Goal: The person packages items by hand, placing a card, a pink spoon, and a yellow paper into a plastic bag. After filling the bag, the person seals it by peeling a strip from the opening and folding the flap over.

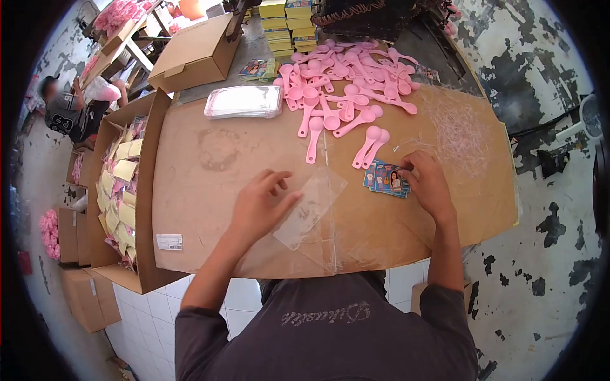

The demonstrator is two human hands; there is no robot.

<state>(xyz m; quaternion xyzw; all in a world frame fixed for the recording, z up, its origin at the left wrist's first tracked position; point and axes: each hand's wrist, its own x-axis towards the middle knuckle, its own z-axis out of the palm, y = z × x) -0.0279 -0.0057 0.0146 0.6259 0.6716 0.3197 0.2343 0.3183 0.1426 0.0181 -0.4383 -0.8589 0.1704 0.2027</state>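
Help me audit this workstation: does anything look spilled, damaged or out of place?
Yes. Thin, pale strands lie scattered on the right of the cardboard cover, like stray scraps. A darker, ring-like stain marks its left. The pale surface at far right is blotched with dark patches, perhaps from peeling paint.

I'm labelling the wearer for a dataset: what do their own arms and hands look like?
The left hand and right hand are bare, with no gloves, and neither wrist shows a watch or band. The dark sleeves are short, leaving the forearms uncovered. They belong to a dark shirt with pale, script-like lettering.
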